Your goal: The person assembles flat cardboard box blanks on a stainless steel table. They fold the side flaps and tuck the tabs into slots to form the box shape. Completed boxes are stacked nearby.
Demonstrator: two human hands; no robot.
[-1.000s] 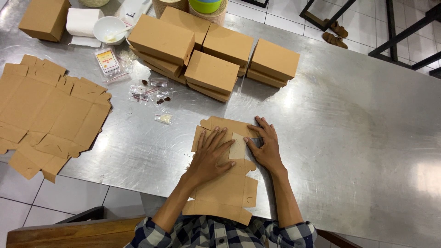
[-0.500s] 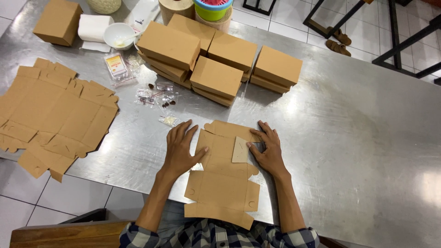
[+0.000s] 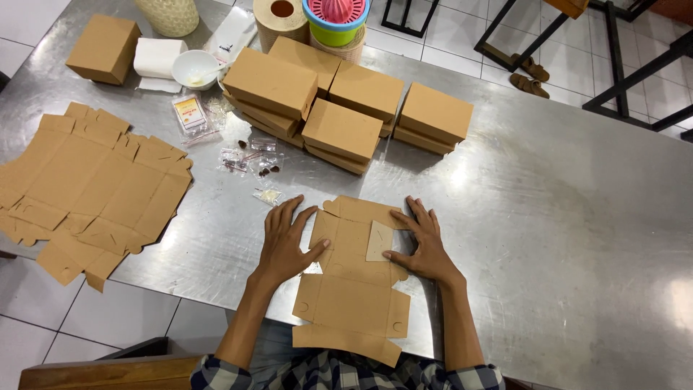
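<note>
A flat brown cardboard box blank (image 3: 354, 289) lies at the near edge of the steel table (image 3: 563, 217), its lower flaps hanging past the edge. My left hand (image 3: 286, 242) rests palm down on the table at the blank's left side, thumb touching its edge. My right hand (image 3: 422, 242) presses flat on the blank's right side, thumb by a folded-in side flap (image 3: 380, 240). Neither hand grips anything.
A stack of unfolded blanks (image 3: 83, 184) lies at the left. Several folded brown boxes (image 3: 346, 97) are stacked behind, one more (image 3: 103, 48) at far left. Small plastic sachets (image 3: 249, 159), a white bowl (image 3: 195, 68), a paper roll (image 3: 159, 58) and a tape roll (image 3: 281, 18) sit beyond.
My left hand slid off the middle of the blank to its left edge on the table. The right hand stayed on the right side.
</note>
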